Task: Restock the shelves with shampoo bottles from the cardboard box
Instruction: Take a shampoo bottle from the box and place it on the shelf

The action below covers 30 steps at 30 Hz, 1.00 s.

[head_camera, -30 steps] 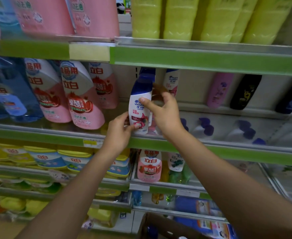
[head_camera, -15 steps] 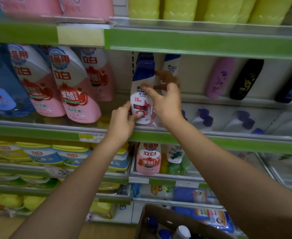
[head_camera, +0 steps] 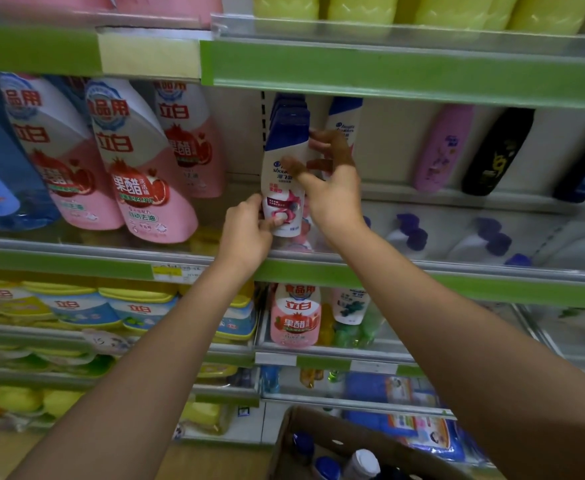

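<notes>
A white shampoo bottle (head_camera: 284, 174) with a dark blue cap and a red picture stands upright at the front of the middle shelf (head_camera: 422, 275). My left hand (head_camera: 246, 233) pinches its lower left corner. My right hand (head_camera: 332, 195) grips its right side, thumb across the label and fingers behind. More blue-capped bottles (head_camera: 293, 105) line up behind it, and another of the same kind (head_camera: 344, 119) stands to the right. The brown cardboard box (head_camera: 305, 424) sits at the bottom with several bottle caps (head_camera: 363, 462) showing inside.
Large pink and white detergent bottles (head_camera: 138, 168) fill the middle shelf to the left. A pink bottle (head_camera: 443, 147) and a black one (head_camera: 495, 150) lean against the back wall on the right. Yellow bottles (head_camera: 422, 8) stand on the top shelf. Lower shelves hold yellow-lidded tubs (head_camera: 76, 303).
Both hands stay on the shampoo bottle, which now stands a bit more upright. My view has tilted down slightly, so more of the cardboard box shows.
</notes>
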Tool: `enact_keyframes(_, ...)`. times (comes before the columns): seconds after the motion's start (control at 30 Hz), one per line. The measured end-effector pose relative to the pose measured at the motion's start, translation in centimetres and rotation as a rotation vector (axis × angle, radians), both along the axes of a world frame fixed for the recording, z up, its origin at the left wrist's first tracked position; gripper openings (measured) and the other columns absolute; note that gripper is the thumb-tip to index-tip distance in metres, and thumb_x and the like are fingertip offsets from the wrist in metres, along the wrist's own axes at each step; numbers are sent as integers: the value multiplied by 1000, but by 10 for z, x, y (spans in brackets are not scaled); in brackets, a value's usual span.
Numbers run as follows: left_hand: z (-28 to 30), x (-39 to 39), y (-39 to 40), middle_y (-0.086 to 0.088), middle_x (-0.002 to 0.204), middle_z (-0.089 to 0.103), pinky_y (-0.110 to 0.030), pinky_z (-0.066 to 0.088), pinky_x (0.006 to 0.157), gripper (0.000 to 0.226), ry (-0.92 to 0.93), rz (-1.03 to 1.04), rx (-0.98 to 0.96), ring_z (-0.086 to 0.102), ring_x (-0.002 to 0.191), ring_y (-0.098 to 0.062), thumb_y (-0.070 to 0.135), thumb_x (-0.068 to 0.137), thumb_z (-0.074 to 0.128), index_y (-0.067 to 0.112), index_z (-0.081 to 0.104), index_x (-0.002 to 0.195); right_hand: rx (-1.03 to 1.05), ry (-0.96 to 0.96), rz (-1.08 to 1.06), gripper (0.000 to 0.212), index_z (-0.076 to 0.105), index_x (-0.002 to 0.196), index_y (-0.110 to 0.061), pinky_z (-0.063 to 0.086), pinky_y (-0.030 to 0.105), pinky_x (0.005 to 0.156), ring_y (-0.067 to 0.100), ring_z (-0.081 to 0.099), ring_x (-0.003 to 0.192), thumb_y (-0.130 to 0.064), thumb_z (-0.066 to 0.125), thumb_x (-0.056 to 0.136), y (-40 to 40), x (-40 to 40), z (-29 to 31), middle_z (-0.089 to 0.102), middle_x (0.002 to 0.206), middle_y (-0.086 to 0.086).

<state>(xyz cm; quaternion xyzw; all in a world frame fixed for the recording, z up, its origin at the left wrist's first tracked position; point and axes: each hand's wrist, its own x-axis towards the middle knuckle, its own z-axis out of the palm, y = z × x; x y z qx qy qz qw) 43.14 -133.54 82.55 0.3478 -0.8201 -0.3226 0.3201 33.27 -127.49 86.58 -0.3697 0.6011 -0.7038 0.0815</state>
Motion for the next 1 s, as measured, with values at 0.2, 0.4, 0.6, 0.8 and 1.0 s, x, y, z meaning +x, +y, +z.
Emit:
enact_keyframes(0.2, -1, -2, -1, -9, 103, 69, -26, 48, 81, 22, 11, 1, 36, 64, 97, -20, 18, 87, 64, 9, 61, 106, 14, -2, 14, 42, 50, 110, -23, 48, 8, 62, 0, 54, 84, -9, 74, 79, 0, -2, 0, 53, 112, -5)
enact_keyframes(0.4, 4, 2, 1, -8, 111, 67, -23, 44, 81, 25, -43, -15, 57, 62, 104, -20, 15, 88, 63, 8, 57, 111, 41, -1, 38, 49, 50, 118, -18, 56, 24, 77, 17, 60, 100, -13, 77, 77, 1, -5, -4, 55, 123, 3)
enact_keyframes(0.6, 6, 22, 31, -8, 131, 55, -25, 41, 98, 54, 113, 102, 34, 53, 120, -19, 13, 85, 66, 8, 43, 133, 170, -22, -36, 53, 48, 122, -20, 44, 18, 89, 13, 52, 115, -31, 77, 79, 38, -3, -7, 55, 127, -1)
enact_keyframes(0.8, -27, 49, 102, 4, 112, 58, -21, 48, 90, 34, 242, -18, 150, 56, 105, -7, 14, 86, 64, 18, 53, 117, 191, -129, -39, 38, 56, 119, -17, 52, 17, 73, 3, 60, 93, -26, 70, 85, 116, 17, -44, 59, 118, -6)
enact_keyframes(1.0, -119, 56, 150, 8, 99, 61, -20, 50, 81, 28, 71, -149, 347, 61, 95, -7, 12, 84, 66, 17, 56, 110, 373, -319, -55, 22, 62, 108, -22, 56, 44, 86, 16, 65, 94, -26, 69, 87, 191, 44, -157, 67, 110, -3)
